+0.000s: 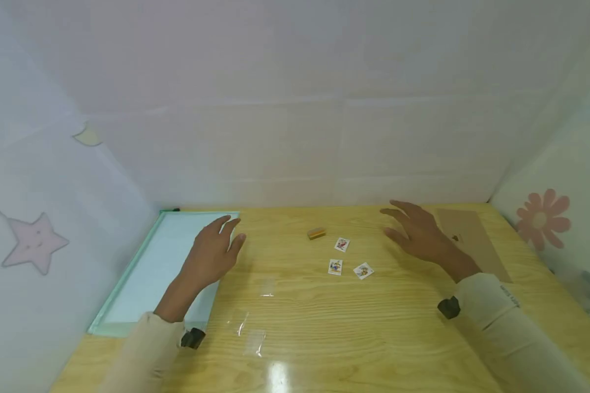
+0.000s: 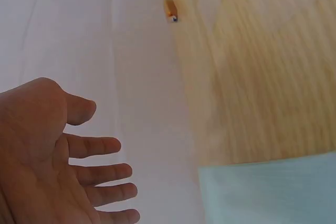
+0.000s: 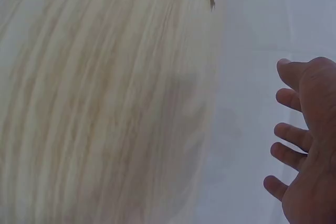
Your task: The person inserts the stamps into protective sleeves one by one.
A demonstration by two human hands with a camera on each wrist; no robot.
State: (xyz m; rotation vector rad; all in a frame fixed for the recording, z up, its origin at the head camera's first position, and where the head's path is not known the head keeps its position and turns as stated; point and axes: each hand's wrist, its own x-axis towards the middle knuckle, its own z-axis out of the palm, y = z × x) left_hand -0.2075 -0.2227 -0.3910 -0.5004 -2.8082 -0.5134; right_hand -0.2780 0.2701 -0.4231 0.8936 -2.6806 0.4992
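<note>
My left hand (image 1: 212,254) hovers with relaxed, spread fingers above the right part of a pale blue-green mesh folder (image 1: 162,251). In the left wrist view, the same hand (image 2: 58,161) holds nothing. My right hand (image 1: 418,232) is raised over the table's right side, its fingers loosely bent and nothing in its grasp. Between the two hands lies a small orange-brown block (image 1: 317,233). Three small white picture cards lie near it: one card (image 1: 342,244) just right of the block, a second card (image 1: 335,267) in front, and a tilted card (image 1: 363,271) beside that.
Clear plastic pieces lie on the wooden table (image 1: 373,338): one (image 1: 267,287) toward the middle, others (image 1: 238,322) nearer me. A flat brown sheet (image 1: 477,245) lies at the right, partly behind my right hand. White sheeting (image 1: 295,142) walls off the back and both sides.
</note>
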